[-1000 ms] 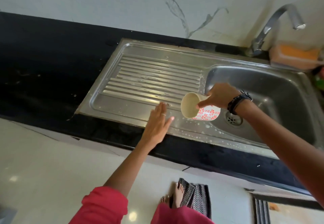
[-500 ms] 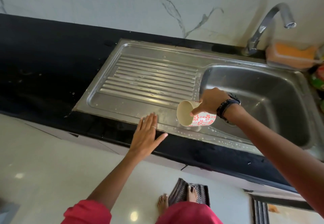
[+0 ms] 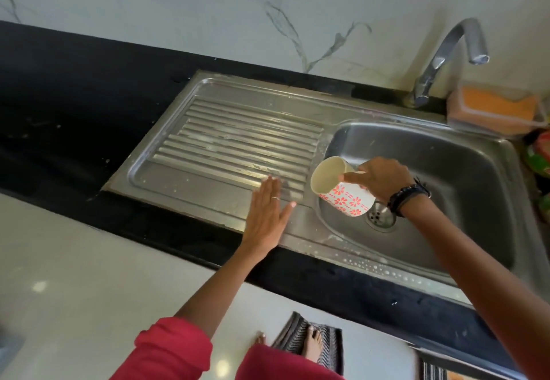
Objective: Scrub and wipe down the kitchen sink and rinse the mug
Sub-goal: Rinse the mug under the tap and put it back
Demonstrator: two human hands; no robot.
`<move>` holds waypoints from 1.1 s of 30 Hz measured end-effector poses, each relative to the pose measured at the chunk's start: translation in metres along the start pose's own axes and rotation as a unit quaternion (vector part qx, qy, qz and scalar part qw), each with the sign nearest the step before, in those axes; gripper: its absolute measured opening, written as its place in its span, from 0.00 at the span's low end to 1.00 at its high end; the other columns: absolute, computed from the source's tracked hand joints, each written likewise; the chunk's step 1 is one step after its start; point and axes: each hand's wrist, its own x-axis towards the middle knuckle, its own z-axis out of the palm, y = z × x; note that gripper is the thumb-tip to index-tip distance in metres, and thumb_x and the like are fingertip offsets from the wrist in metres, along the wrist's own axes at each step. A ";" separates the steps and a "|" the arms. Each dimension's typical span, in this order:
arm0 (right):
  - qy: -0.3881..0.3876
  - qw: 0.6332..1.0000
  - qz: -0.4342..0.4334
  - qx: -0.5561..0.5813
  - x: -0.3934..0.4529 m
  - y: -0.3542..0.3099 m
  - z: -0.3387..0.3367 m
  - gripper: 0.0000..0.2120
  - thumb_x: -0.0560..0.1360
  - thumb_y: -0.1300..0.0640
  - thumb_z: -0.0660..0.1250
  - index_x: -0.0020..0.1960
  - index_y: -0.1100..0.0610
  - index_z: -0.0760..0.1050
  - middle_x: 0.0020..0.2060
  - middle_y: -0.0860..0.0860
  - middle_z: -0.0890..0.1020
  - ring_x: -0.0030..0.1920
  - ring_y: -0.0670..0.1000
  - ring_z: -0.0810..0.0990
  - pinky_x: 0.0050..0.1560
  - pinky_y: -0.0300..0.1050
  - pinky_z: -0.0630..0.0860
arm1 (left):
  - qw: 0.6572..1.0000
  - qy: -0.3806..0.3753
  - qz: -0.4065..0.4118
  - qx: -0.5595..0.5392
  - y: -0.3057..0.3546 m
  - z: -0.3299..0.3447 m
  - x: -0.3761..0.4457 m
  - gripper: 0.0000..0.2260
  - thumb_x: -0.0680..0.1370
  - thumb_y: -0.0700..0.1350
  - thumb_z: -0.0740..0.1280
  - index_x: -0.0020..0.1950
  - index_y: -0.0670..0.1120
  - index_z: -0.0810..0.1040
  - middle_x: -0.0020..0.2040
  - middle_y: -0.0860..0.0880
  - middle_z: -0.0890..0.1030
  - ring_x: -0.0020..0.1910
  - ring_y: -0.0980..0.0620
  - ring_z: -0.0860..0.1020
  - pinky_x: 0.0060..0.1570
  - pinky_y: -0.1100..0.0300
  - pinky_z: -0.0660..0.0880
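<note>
The right hand gripped the floral mug, tipped sideways over the sink basin for draining; the left hand lay flat, fingers straight, on the drainboard.

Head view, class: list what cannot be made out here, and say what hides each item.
- Mug handle: hidden behind the right hand.
- Mug contents: the tilted opening shows only a pale inside.
- Items right of the sink: cut off by the frame edge.
- Whether the flat left hand touches the drainboard: unclear from this angle.
</note>
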 end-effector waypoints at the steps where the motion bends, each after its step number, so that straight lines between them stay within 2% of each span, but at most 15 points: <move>1: 0.005 1.000 -0.008 0.002 0.002 -0.003 -0.001 0.22 0.75 0.41 0.62 0.33 0.58 0.71 0.32 0.52 0.73 0.38 0.54 0.72 0.30 0.37 0.62 | 1.000 0.010 -0.013 0.009 -0.013 -0.005 -0.001 0.31 0.78 0.63 0.40 0.74 0.47 0.35 0.75 0.48 0.35 0.74 0.54 0.36 0.73 0.56 0.37; 4: 0.009 0.999 -0.040 -0.009 0.010 -0.020 -0.001 0.22 0.75 0.42 0.62 0.46 0.62 0.78 0.36 0.53 0.74 0.39 0.53 0.72 0.30 0.36 0.62 | 0.995 0.041 -0.080 0.038 -0.058 -0.023 -0.006 0.33 0.75 0.66 0.34 0.72 0.46 0.34 0.74 0.47 0.34 0.73 0.52 0.35 0.74 0.54 0.37; 7: 0.004 0.997 -0.074 -0.020 0.023 -0.048 0.001 0.22 0.75 0.42 0.62 0.42 0.62 0.76 0.34 0.52 0.72 0.40 0.53 0.72 0.29 0.36 0.61 | 0.981 0.061 -0.155 0.095 -0.111 -0.041 -0.012 0.40 0.72 0.67 0.30 0.76 0.42 0.43 0.76 0.40 0.42 0.75 0.46 0.39 0.73 0.51 0.40; 9: -0.003 0.995 -0.098 -0.037 0.033 -0.072 0.006 0.23 0.76 0.42 0.61 0.49 0.63 0.77 0.39 0.54 0.74 0.43 0.55 0.74 0.32 0.39 0.63 | 0.972 0.076 -0.206 0.087 -0.138 -0.057 -0.012 0.39 0.75 0.65 0.36 0.76 0.37 0.47 0.76 0.37 0.47 0.76 0.44 0.45 0.74 0.50 0.43; 12: -0.019 0.991 -0.125 -0.049 0.051 -0.111 0.017 0.25 0.76 0.41 0.61 0.55 0.63 0.76 0.48 0.57 0.79 0.53 0.57 0.77 0.45 0.44 0.68 | 0.961 0.086 -0.243 0.102 -0.168 -0.078 -0.002 0.36 0.78 0.61 0.46 0.75 0.35 0.47 0.75 0.35 0.49 0.76 0.43 0.48 0.74 0.50 0.45; 15: -0.052 0.983 -0.145 -0.095 0.071 -0.157 0.029 0.25 0.77 0.43 0.59 0.61 0.62 0.75 0.56 0.56 0.79 0.57 0.56 0.76 0.55 0.46 0.71 | 0.957 0.085 -0.257 0.106 -0.198 -0.090 0.015 0.35 0.79 0.60 0.49 0.75 0.34 0.48 0.75 0.35 0.50 0.76 0.43 0.49 0.74 0.51 0.45; 20: -0.085 0.972 -0.153 -0.155 0.111 -0.231 0.046 0.22 0.77 0.44 0.62 0.56 0.63 0.75 0.48 0.57 0.78 0.49 0.56 0.77 0.44 0.44 0.69 | 0.968 0.078 -0.230 0.056 -0.226 -0.099 0.050 0.36 0.78 0.62 0.47 0.76 0.38 0.43 0.77 0.40 0.45 0.76 0.46 0.47 0.74 0.55 0.44; 23: -0.089 0.965 -0.161 -0.187 0.135 -0.267 0.050 0.22 0.77 0.45 0.62 0.56 0.63 0.75 0.53 0.58 0.78 0.54 0.57 0.77 0.45 0.44 0.70 | 0.982 0.044 -0.179 0.048 -0.238 -0.099 0.076 0.35 0.78 0.62 0.44 0.76 0.39 0.41 0.77 0.41 0.43 0.76 0.47 0.44 0.73 0.56 0.41; 26: -0.084 0.971 -0.142 -0.173 0.159 -0.284 0.045 0.23 0.76 0.43 0.62 0.54 0.64 0.76 0.48 0.58 0.78 0.47 0.56 0.76 0.47 0.46 0.72 | 0.991 0.046 -0.120 0.039 -0.252 -0.099 0.100 0.37 0.75 0.66 0.36 0.76 0.42 0.42 0.77 0.44 0.44 0.76 0.50 0.44 0.72 0.59 0.40; 28: -0.059 0.981 -0.126 -0.136 0.171 -0.281 0.040 0.23 0.76 0.42 0.60 0.51 0.64 0.76 0.47 0.58 0.79 0.45 0.55 0.75 0.46 0.46 0.72 | 0.995 0.047 -0.085 0.035 -0.259 -0.098 0.112 0.36 0.75 0.64 0.35 0.76 0.43 0.43 0.77 0.46 0.45 0.76 0.52 0.44 0.71 0.61 0.39; 30: -0.023 0.991 -0.099 -0.085 0.180 -0.272 0.035 0.23 0.77 0.41 0.59 0.46 0.62 0.76 0.41 0.55 0.78 0.45 0.56 0.77 0.42 0.43 0.70 | 0.997 0.041 -0.061 0.030 -0.266 -0.099 0.125 0.36 0.75 0.64 0.33 0.76 0.43 0.43 0.77 0.46 0.45 0.75 0.54 0.43 0.71 0.63 0.39; 33: 0.015 0.998 -0.057 -0.036 0.194 -0.256 0.032 0.22 0.78 0.42 0.58 0.35 0.59 0.69 0.29 0.49 0.69 0.37 0.54 0.72 0.29 0.38 0.60 | 0.998 0.038 -0.036 0.027 -0.268 -0.102 0.150 0.37 0.74 0.65 0.31 0.76 0.42 0.44 0.77 0.45 0.47 0.76 0.53 0.44 0.71 0.63 0.39</move>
